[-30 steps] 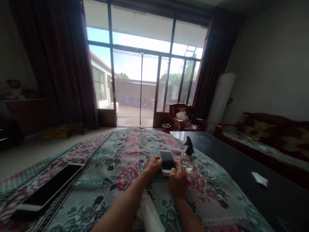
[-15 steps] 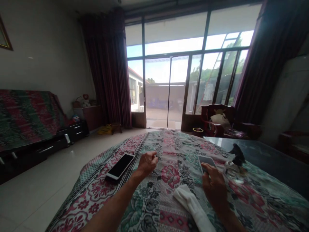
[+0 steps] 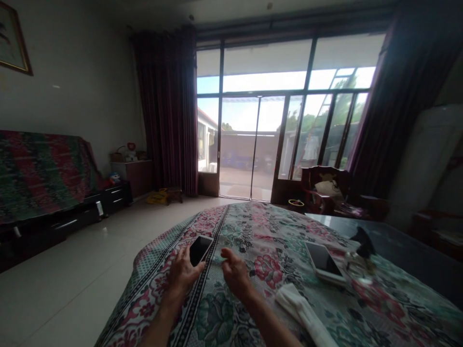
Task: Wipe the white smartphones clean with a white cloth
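My left hand (image 3: pixel 184 270) grips the near end of a white-edged smartphone (image 3: pixel 201 249) with a dark screen, thumb on its right side and fingers on its left. Part of the phone is hidden by the hand. Just to the right, my right hand (image 3: pixel 235 271) is over the flowered tablecloth (image 3: pixel 267 270), holding nothing, its fingers loosely bent and apart. A second smartphone (image 3: pixel 324 262), white with a dark screen, lies farther right. Between that phone and my right forearm is a folded white cloth (image 3: pixel 302 308).
A clear spray bottle with a black head (image 3: pixel 361 255) stands beside the second phone. The dark tabletop (image 3: pixel 398 246) extends at right. Beyond are a wooden chair (image 3: pixel 323 185), glass doors (image 3: pixel 249 159), a low black cabinet (image 3: pixel 68 224) and a small stool (image 3: pixel 175 193).
My right hand has left the right-hand phone and swung left. My left hand has moved onto the left phone and taken hold of it. The camera view has shifted slightly.
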Demonstrator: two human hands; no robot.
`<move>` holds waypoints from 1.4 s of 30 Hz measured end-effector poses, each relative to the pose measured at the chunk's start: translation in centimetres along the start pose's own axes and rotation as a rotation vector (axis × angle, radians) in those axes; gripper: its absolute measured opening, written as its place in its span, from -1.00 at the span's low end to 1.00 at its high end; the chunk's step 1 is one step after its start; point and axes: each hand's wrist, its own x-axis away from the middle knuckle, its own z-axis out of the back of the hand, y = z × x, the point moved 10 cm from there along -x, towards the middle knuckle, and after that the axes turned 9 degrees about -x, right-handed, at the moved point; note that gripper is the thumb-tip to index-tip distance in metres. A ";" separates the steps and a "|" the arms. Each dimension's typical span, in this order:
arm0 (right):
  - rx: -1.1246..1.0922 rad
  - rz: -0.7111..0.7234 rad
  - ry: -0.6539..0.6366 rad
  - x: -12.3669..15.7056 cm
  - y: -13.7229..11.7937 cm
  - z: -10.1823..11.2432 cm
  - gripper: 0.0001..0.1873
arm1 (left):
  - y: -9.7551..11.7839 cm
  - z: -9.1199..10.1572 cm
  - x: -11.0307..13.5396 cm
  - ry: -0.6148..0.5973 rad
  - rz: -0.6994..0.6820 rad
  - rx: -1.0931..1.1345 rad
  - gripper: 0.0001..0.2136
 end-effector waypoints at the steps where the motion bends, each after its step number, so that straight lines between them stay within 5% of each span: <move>1: -0.015 -0.017 -0.002 0.0 0.3 -1.4 -0.56 | 0.0 -0.1 0.0 0.004 -0.001 -0.012 -0.38; 8: 0.052 0.057 -0.022 1.1 0.9 -4.9 -0.56 | 0.0 -0.5 0.2 0.018 -0.009 -0.074 -0.40; 20: 0.267 0.093 -0.041 3.1 0.8 -5.1 -0.44 | 2.8 2.1 1.9 0.162 -0.131 -0.212 -0.40; 27: 0.283 0.025 -0.045 3.4 0.8 -5.2 -0.42 | 4.3 1.8 3.3 0.153 -0.183 -0.244 -0.40; 36: 0.310 -0.015 -0.127 4.4 -0.3 -2.2 -0.42 | 5.1 1.7 5.6 0.117 -0.125 -0.181 -0.42; 42: 0.494 0.023 -0.190 5.0 -2.0 5.3 -0.53 | 10.8 0.8 7.6 0.044 -0.192 -0.048 -0.39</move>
